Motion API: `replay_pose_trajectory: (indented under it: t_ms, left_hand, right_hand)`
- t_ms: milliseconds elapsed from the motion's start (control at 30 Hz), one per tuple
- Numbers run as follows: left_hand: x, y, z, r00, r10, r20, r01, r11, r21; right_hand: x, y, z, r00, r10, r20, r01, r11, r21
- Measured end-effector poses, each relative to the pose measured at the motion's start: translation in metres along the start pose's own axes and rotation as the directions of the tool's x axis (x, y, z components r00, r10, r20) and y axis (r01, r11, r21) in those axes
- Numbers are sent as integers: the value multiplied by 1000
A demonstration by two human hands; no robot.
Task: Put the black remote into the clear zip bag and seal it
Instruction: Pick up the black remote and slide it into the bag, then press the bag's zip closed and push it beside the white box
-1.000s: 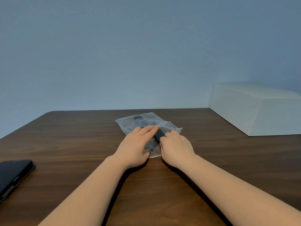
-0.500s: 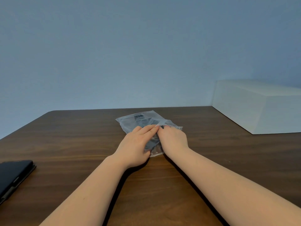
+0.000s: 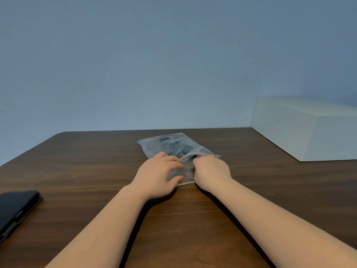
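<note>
Only the head cam here, so one angle, looking forward and down; the bench (image 3: 96, 171) is dark brown wood with long streaky grain and a rounded far left corner, kind of a satin sheen on it; lying flat on it near the middle is the clear zip bag (image 3: 164, 144), thin crinkly plastic, wrinkled and a bit cloudy where the light hits, roughly rectangular and turned at an angle, with a thin reddish line along the raised edge on its near right side; inside it you can make out the black remote (image 3: 178, 150), dark matte shapes showing through the film, running from the far end of the bag toward the hands, though the plastic blurs the outline too much to see buttons; the left hand (image 3: 159, 176) lies palm down on the near part of the bag, fingers spread and curled over the plastic, grip pressing on it rather than closed around anything; the right hand (image 3: 211, 174) sits just beside it, fingers bunched and tucked at that reddish edge, grip pinching the bag as far as I can tell; bare forearms come in from the bottom; off at the left edge is a flat black case (image 3: 15, 209), leathery looking with rounded corners; far right there's a big plain white box (image 3: 309, 130), smooth and matte; wall behind is flat blue-grey.
</note>
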State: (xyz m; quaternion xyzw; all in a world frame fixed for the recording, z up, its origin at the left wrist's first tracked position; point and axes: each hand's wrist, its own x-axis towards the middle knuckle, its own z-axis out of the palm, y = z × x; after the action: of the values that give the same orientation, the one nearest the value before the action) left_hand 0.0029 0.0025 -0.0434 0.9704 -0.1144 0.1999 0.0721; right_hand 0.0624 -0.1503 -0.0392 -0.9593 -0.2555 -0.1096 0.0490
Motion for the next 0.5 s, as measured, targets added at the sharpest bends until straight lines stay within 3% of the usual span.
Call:
replay_pose_trajectory:
  t_ms: [167,333,500]
  left_hand:
    - [-5,0,-12,982,-79,169,91,994,-63]
    - [-12,-12,-21,979,-159,127,159,987,16]
    - [-11,-14,-21,975,-160,156,169,985,-44]
  right_hand:
    - [-18,17,-8,997,-9,73,8,1000,16]
    - [-29,28,-25,989,76,130,-85,994,64]
    - [-18,50,-25,969,159,-188,-100,952,290]
